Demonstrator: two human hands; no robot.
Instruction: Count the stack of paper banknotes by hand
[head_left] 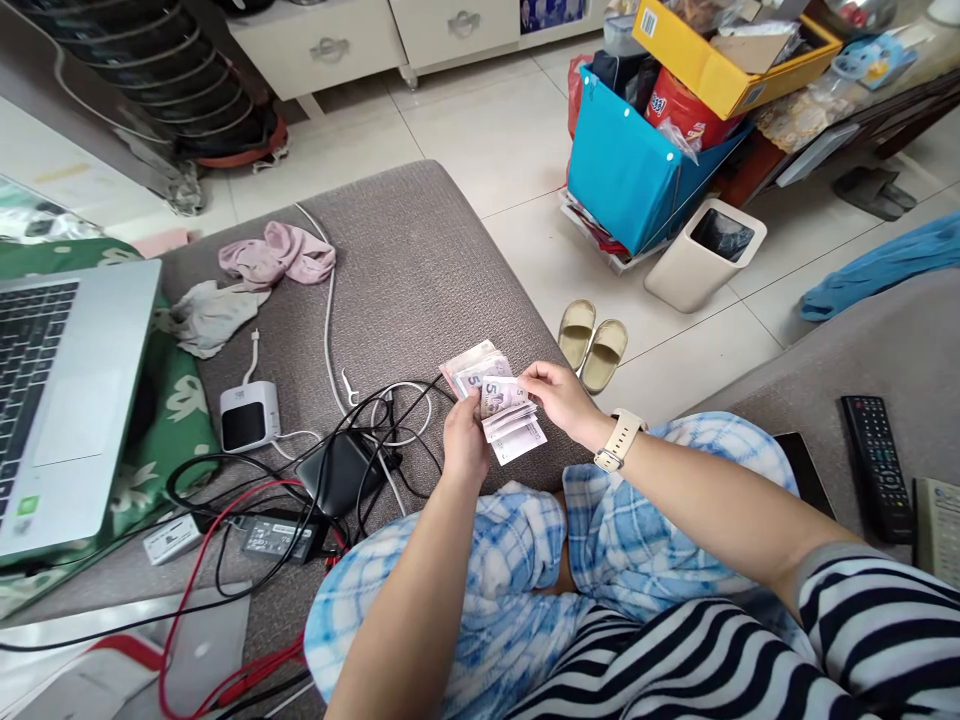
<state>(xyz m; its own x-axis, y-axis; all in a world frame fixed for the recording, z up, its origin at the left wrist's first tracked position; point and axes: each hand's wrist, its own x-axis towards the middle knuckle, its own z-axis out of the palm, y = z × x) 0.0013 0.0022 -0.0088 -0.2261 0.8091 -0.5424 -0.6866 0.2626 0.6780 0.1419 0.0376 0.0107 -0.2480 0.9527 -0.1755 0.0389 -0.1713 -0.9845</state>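
Note:
My left hand (465,440) is closed around a fanned stack of banknotes (499,405) above the sofa edge, in front of my knees. Several notes show a "5"; a pinkish one lies at the back, and pale ends hang below. At the stack's right side, my right hand (559,397) pinches the corner of a banknote marked 5 between thumb and fingers. A watch with a cream strap (619,440) is on the right wrist. How many notes are in the stack I cannot tell.
Tangled cables (375,430), a black box (341,475) and a white device (249,415) lie left on the sofa, beside a laptop (75,390). Slippers (592,345), a bin (705,255) and a blue box (630,160) stand on the floor. A remote (876,465) lies right.

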